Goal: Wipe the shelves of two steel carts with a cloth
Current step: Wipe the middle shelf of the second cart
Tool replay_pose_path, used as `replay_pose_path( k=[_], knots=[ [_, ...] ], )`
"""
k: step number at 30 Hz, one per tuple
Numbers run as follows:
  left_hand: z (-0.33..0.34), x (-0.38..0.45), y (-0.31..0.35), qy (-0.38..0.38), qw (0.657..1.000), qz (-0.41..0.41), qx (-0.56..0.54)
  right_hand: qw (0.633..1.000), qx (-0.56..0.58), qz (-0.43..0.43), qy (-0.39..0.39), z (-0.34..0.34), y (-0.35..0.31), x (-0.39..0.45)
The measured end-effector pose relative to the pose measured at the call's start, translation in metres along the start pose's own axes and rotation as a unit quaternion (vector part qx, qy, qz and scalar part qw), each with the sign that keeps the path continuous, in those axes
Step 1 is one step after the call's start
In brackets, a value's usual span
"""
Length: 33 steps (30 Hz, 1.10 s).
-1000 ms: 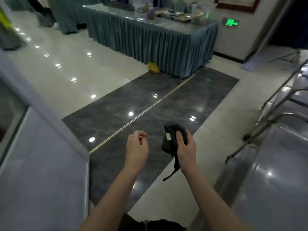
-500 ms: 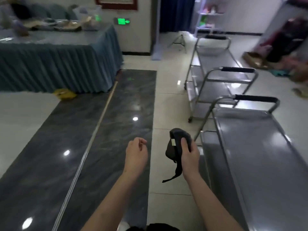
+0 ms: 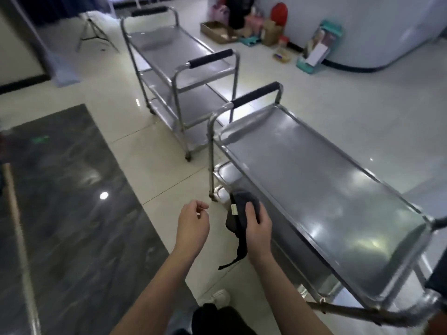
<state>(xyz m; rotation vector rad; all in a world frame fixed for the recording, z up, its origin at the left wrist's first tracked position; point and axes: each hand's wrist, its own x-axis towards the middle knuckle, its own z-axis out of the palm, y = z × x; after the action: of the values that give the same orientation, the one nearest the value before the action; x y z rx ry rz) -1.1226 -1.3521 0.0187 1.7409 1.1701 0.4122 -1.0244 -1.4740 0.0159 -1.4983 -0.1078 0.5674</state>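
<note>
A dark grey cloth (image 3: 238,215) with a small white tag is bunched in my right hand (image 3: 257,228), a strip of it dangling below. The hand hovers just left of the near steel cart (image 3: 321,189), beside its top shelf's left rim and apart from it. My left hand (image 3: 193,223) is held in the air beside it, fingers loosely curled, holding nothing. A second steel cart (image 3: 183,61) with three shelves and black foam handles stands farther back, in line with the first.
A dark marble floor strip (image 3: 67,213) runs on the left. Boxes, bags and a red container (image 3: 279,12) crowd the floor by the curved white counter (image 3: 377,32) at the back right. A folded tripod stand (image 3: 94,32) is at the back left.
The view has swung right, away from the draped table and onto the two carts. Both hands keep the same pose, and the cloth stays in my right hand, now closer to the near cart.
</note>
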Motion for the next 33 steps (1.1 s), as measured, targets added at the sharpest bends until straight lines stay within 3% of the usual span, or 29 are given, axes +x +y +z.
replay_pose_path(
  k=[17, 27, 33],
  knots=[
    [0.177, 0.145, -0.151, -0.217, 0.962, 0.111, 0.124, 0.966, 0.058, 0.037, 0.25, -0.039, 0.24, 0.106],
    [0.299, 0.236, -0.237, -0.245, 0.93, 0.241, 0.133, 0.937, 0.016, -0.07, 0.343, -0.067, 0.35, 0.209],
    [0.346, 0.294, -0.276, -0.195, 0.909, 0.352, 0.113, 0.905, -0.074, -0.185, 0.376, -0.076, 0.368, 0.275]
  ],
)
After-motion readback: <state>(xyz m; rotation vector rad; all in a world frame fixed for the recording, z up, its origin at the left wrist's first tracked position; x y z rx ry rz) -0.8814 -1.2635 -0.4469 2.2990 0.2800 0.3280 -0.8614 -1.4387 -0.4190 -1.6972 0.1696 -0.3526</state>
